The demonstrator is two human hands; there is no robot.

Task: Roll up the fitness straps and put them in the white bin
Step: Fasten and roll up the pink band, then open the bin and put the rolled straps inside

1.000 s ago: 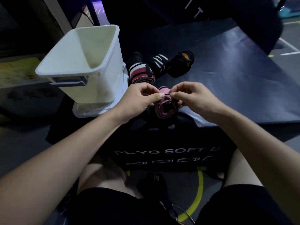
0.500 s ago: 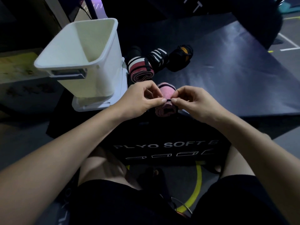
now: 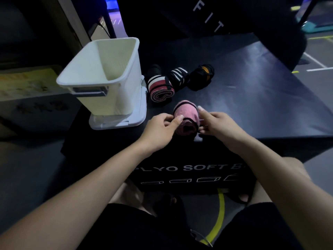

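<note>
Pink rolled strap point(image 3: 186, 118) sits near the front edge of the black box point(image 3: 252, 98), whose front face reads "PLYO SOFT B". Left hand point(image 3: 160, 130) and right hand point(image 3: 219, 123) pinch it from either side. White bin point(image 3: 108, 76) stands at the box's left edge, three more rolled straps point(image 3: 177, 81) just beside it.
</note>
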